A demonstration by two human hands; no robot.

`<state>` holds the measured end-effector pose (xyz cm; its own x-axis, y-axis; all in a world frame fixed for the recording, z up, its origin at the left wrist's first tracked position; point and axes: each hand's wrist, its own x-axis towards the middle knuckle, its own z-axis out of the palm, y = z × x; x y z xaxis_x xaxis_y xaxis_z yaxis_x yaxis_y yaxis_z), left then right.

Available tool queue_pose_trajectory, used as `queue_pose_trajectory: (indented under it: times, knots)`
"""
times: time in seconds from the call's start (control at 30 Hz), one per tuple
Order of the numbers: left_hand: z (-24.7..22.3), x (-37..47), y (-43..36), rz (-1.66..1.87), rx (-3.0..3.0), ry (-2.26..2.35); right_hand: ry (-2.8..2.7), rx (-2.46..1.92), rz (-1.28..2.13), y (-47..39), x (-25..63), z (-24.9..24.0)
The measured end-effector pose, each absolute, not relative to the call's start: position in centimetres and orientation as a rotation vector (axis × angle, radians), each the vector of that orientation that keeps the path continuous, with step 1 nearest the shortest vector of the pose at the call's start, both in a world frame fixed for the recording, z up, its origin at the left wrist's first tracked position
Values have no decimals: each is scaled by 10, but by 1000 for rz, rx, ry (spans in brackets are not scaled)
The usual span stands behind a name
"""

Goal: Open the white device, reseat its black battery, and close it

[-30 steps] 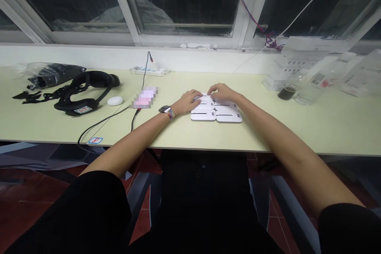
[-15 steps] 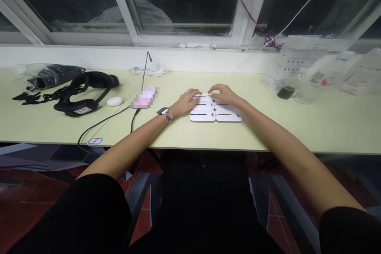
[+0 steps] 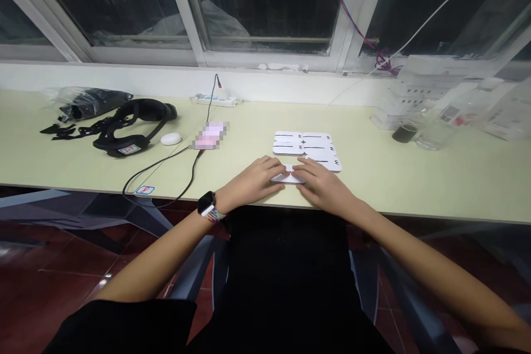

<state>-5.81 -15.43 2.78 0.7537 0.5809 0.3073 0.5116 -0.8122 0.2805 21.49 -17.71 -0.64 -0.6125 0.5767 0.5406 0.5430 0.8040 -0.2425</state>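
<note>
Near the table's front edge, my left hand point(image 3: 258, 181) and my right hand point(image 3: 324, 185) grip one white card point(image 3: 286, 178) from its two sides, with the fingertips of both on its top. Just behind it lie white rounded cards with black lines and W-like marks: a left column point(image 3: 288, 142) and a right column point(image 3: 318, 146), side by side. The front right card of that group reaches close to my right fingers. A dark watch and a woven band are on my left wrist.
On the table point(image 3: 232, 171), a black headset point(image 3: 133, 127), a white round case point(image 3: 171, 139), a blurred pink object point(image 3: 210, 135) and cables lie left. A power strip point(image 3: 215, 100) is behind. Boxes point(image 3: 415, 88), a dark-liquid cup point(image 3: 404, 132) and a bottle point(image 3: 440, 124) stand right.
Both hands have moved from the back of the card group towards the table's front edge. The front left card is now apart from the others, between my hands. The view has shifted slightly.
</note>
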Motion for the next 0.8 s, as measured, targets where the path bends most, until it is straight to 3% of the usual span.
queue_pose_trajectory:
  times: [0.13, 0.37, 0.57, 0.8]
  knots:
    - [31, -65, -182, 573, 2720, 860, -2356, -731, 210, -202, 219, -7]
    - [33, -72, -202, 625, 2622, 789, -2430, -591, 162, -216, 229, -4]
    - [39, -65, -169, 842, 2283, 909, -2294, -739, 172, -193, 225, 2]
    - [28, -63, -124, 659, 2321, 947, -2351, -759, 47, -171, 221, 2]
